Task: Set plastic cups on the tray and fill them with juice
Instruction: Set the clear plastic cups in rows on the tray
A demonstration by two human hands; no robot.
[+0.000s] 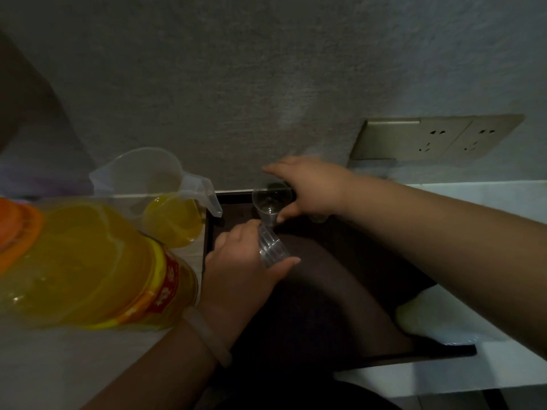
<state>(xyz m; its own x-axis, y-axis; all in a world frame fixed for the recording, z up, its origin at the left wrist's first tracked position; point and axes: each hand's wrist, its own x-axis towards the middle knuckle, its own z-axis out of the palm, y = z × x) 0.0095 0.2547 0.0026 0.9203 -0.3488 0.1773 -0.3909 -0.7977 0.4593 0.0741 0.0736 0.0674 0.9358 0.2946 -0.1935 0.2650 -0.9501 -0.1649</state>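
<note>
At the far corner of the tray [340,291], right hand [313,187] fingers [276,170] grip a cup [268,202] — seat it flat, upright; left hand [236,261] grips the stack [272,247].

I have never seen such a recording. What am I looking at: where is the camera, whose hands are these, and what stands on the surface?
There is no machine here. A person wears one camera on the head, so the picture looks down at that person's own hands. The left hand grips a stack of clear plastic cups in its fingers. The right hand holds a single cup upright at the far corner of a dark tray. Left of the tray are a clear jug with some yellow juice and a big juice bottle. On the wall behind are sockets.
</note>
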